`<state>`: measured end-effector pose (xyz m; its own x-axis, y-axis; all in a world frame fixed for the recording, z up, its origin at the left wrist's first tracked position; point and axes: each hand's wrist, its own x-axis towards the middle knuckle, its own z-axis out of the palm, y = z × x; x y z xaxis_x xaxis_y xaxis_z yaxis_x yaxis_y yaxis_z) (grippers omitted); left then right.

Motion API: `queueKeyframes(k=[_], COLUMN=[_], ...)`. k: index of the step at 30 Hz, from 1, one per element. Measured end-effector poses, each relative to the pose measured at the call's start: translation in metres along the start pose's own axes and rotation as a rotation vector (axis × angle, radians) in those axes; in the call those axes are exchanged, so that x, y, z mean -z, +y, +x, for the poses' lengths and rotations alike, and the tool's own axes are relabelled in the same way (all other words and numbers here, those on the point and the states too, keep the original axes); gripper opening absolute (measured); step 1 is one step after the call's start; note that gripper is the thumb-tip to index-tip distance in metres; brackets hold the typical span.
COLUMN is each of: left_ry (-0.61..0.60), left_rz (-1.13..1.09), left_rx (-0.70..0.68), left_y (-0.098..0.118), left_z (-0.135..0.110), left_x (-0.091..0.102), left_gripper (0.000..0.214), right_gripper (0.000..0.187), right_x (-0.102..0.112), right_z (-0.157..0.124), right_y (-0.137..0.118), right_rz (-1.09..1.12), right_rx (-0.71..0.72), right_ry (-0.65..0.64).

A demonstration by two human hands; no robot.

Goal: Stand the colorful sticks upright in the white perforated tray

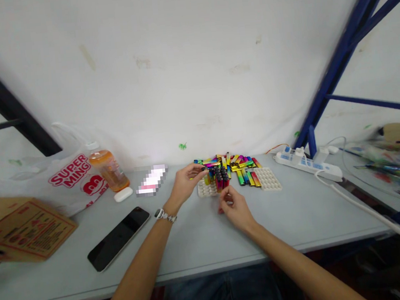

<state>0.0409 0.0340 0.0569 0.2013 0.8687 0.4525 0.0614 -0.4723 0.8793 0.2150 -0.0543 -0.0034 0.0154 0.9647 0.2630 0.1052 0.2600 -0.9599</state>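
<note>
My left hand (pixel 188 182), with a watch at its wrist, pinches a small black piece (pixel 203 169) just left of a cluster of upright black-topped pieces (pixel 220 173). These stand in a pale tray (pixel 206 190) with rows of round hollows. Close in front of that tray is my right hand (pixel 234 206). Its thumb and fingertips are pressed together, and I cannot make out what is between them. Shiny rainbow-coloured slim cases (pixel 242 164), shaped like lighters, lie in a loose pile behind. Several more cases (pixel 248 178) lie side by side against a second pale tray (pixel 268 179).
Left of my arms are a black phone (pixel 119 238), a white earbud case (pixel 123 194), a bottle of orange drink (pixel 108 170), a plastic bag (pixel 70 179) and a cardboard box (pixel 27 228). A white power strip (pixel 307 165) with cables lies right. The wall (pixel 193 75) closes off the back.
</note>
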Motion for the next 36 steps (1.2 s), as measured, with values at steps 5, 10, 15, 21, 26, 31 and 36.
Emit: queueKeyframes(k=[5,10,15,21,26,31,36], left_ry=[-0.085,-0.130,-0.142,-0.134,-0.145,-0.165,-0.120], left_rz=[0.118,0.191,0.199,0.229,0.237,0.234,0.172], left_rx=[-0.056,-0.082,-0.082,-0.078,-0.064,-0.032,0.022], left_y=[-0.009,-0.026,-0.031,-0.033,-0.035,-0.041,-0.049], left_z=[0.023,0.026,0.022,0.023,0.027,0.025,0.022], left_x=[-0.006,-0.013,-0.017,-0.014,-0.011,-0.012,-0.013], left_gripper=[0.035,0.035,0.032,0.029,0.026,0.025,0.028], right_gripper=[0.008,0.007,0.007,0.007,0.008,0.008,0.008], right_x=[0.002,0.002,0.003,0.003,0.003,0.003,0.002], right_z=[0.002,0.004,0.003,0.005,0.005,0.005,0.005], right_y=[0.007,0.009,0.008,0.008,0.009,0.008,0.007], right_rz=[0.019,0.053,0.069,0.070,0.078,0.077,0.072], right_rx=[-0.006,-0.030,-0.048,-0.049,-0.058,-0.071,-0.067], right_ry=[0.004,0.000,-0.001,-0.006,-0.009,-0.005,-0.015])
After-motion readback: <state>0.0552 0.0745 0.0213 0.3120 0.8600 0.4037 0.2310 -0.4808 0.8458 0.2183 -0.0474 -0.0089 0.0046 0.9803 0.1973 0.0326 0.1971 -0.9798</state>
